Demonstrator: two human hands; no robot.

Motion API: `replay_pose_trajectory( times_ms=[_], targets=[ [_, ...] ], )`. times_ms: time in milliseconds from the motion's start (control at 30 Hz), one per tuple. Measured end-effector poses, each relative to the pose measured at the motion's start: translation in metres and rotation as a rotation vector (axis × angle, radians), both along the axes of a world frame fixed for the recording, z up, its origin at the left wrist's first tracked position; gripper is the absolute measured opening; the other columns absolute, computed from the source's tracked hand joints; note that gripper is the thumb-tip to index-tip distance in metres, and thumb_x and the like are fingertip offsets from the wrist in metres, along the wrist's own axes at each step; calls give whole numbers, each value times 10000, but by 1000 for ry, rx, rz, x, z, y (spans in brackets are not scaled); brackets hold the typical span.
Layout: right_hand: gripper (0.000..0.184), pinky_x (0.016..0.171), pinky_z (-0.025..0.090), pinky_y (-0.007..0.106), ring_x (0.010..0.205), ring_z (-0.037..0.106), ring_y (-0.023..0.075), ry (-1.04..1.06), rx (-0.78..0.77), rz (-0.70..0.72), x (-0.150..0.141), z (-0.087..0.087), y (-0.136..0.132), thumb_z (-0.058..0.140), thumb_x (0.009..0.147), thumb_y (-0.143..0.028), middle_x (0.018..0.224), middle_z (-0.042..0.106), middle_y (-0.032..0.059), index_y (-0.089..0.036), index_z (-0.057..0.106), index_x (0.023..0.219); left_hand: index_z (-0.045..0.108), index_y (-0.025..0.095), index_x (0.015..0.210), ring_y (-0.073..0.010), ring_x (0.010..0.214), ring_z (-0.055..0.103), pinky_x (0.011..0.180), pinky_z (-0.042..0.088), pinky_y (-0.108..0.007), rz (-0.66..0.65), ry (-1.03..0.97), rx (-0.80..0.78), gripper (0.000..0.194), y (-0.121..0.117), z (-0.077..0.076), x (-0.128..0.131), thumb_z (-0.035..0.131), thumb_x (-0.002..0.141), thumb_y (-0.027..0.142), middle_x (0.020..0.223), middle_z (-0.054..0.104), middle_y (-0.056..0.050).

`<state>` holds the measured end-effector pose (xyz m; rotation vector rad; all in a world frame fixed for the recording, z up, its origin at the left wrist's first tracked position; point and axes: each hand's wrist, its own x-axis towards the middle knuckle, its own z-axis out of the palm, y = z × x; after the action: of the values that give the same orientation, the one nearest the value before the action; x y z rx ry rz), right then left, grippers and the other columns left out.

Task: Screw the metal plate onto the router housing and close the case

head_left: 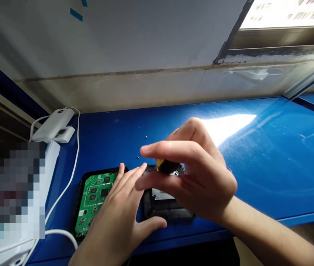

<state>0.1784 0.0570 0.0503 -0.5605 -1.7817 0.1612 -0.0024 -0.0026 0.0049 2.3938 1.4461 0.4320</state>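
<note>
Black casing (162, 212) near the front edge of the counter (256, 177) lies beneath the right hand (201, 177), whose grip holds a yellow-and-black handle (168, 167) between thumb and fingers; the left hand (123, 207) spreads wide at the casing's left side. Screw-turning seems the step in hand, calling for a steady casing.

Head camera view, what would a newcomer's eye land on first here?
Probably the right hand near the centre, gripping a yellow-and-black tool handle above a black casing. Next, the bright green circuit board to the left, partly hidden by the left hand. The white glare on the blue tabletop, just beyond the right hand, also stands out.
</note>
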Motion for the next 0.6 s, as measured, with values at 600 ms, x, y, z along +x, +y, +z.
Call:
replay_pose_trajectory(
  times_ms=[600],
  targets=[
    [240,759,639,253,836,641,152,-34,-49,88,1,2,-3,627,1033,-344,913,685,56,-143,701,1141,687,231,1226,-462,1467,481,1133,420,-758,11,8,-12,453,-2,-1,-4,789,852,465,1563,573,-153]
  ],
)
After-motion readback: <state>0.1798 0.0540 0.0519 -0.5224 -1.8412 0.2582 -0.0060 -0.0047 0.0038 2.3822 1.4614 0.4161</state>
